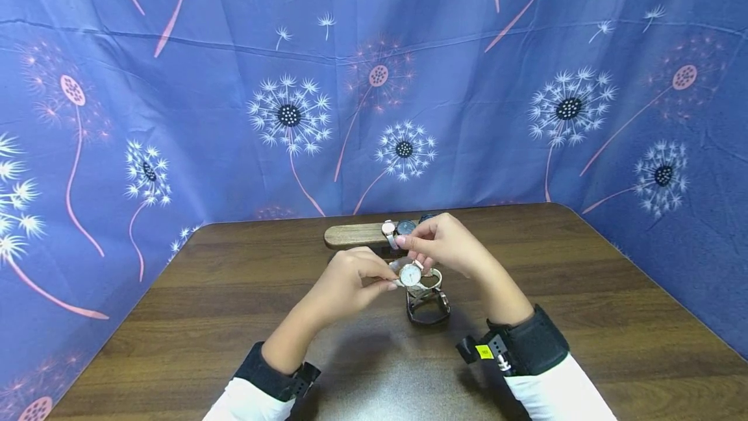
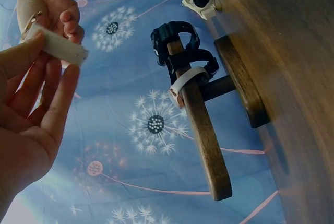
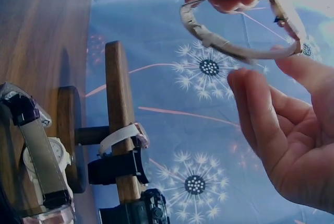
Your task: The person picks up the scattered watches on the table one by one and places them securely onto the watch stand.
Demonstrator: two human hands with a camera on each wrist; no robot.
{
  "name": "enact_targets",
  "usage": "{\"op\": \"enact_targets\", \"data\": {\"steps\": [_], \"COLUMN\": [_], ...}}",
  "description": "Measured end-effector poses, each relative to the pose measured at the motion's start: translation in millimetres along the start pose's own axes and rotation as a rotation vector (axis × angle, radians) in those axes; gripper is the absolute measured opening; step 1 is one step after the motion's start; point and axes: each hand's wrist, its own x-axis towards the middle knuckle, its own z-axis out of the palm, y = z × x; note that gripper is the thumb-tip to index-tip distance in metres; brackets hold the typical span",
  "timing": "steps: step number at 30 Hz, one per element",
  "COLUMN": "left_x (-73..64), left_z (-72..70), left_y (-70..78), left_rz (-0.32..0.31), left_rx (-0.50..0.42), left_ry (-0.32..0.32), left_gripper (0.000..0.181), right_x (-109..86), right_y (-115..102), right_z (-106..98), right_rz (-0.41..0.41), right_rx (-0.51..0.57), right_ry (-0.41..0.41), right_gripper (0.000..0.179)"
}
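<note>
A wristwatch with a white dial and pale strap point(image 1: 410, 275) is held up over the table. My left hand point(image 1: 356, 276) pinches its strap between thumb and fingers; in the left wrist view the pale strap point(image 2: 63, 48) juts from the fingertips. In the right wrist view the watch forms a closed loop. My right hand point(image 3: 292, 130) is beside it, the thumb tip right at the loop's edge and the fingers below, spread apart from the thumb. Behind the hands a wooden watch stand point(image 1: 353, 234) carries a white-strapped watch point(image 1: 388, 229) and two dark watches.
On the table below the hands lie a white watch point(image 3: 49, 156) and a dark-strapped watch point(image 1: 428, 309), close together. The wooden table point(image 1: 193, 317) reaches back to a blue dandelion-print cloth point(image 1: 467, 115). Both wrists wear black straps.
</note>
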Motion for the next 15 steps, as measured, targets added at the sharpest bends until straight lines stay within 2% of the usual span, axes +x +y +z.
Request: {"op": "enact_targets", "data": {"steps": [2,5,9,12,15], "left_x": [-0.7,-0.5,1.0,2.1,2.6], "left_z": [-0.4,-2.1,-4.4,-5.4,-5.9], "left_y": [-2.4,-4.0,-4.6,-4.0,-2.4], "left_rz": [-0.039,-0.099,-0.136,-0.145,-0.152], "left_rx": [-0.037,-0.087,-0.137,-0.167,-0.215], "left_ry": [0.061,0.156,0.283,0.374,0.433], "left_gripper": [0.007,0.007,0.008,0.009,0.008], "right_x": [-0.6,-3.2,-7.9,-9.2,-8.2], "right_y": [1,-1,-5,-6,-6], "right_z": [-1,-2,-1,3,10], "right_rz": [-0.063,-0.209,-0.372,-0.454,-0.510], "right_rx": [0.048,0.091,0.118,0.116,0.082], "right_ry": [0.045,0.102,0.122,0.100,0.076], "right_gripper": [0.029,0.023,0.023,0.033,0.052]}}
